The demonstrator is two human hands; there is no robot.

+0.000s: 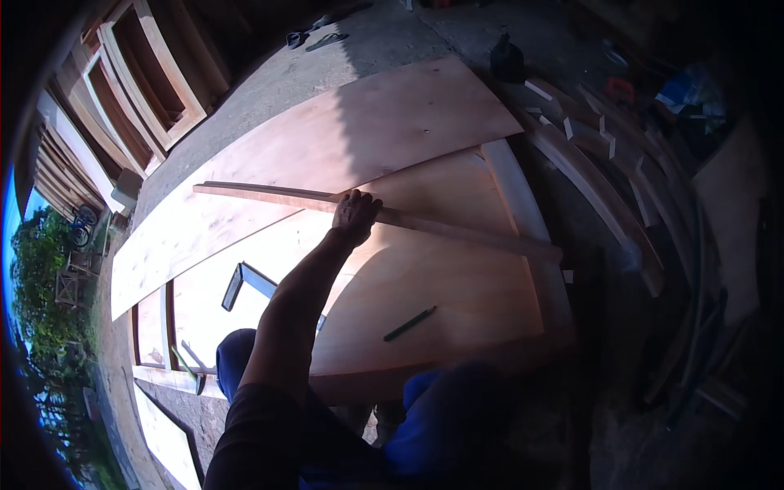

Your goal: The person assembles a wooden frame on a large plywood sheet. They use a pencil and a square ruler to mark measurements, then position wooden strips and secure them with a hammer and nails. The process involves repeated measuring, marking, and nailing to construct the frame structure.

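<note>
My left hand (357, 219) is wrapped around a long, thin wooden strip (457, 233), gripping it near its middle. The strip slants across a loose plywood sheet (416, 122) and the framed wooden panel (523, 196) beneath it. Nearer me on the panel lies a dark green pencil-like stick (410, 323). An L-shaped carpenter's square (233, 287) rests left of my forearm, which covers part of it. At the panel's near left corner is a green-handled tool (186, 366), its kind unclear. My right hand is out of the picture.
Several cut timber pieces (600, 175) are piled on the floor at the right, near a dark jug (506, 59). Wooden frames (155, 73) lean at the far left. Sandals (327, 41) lie on the concrete beyond the plywood. My knees (441, 408) are against the panel's near side.
</note>
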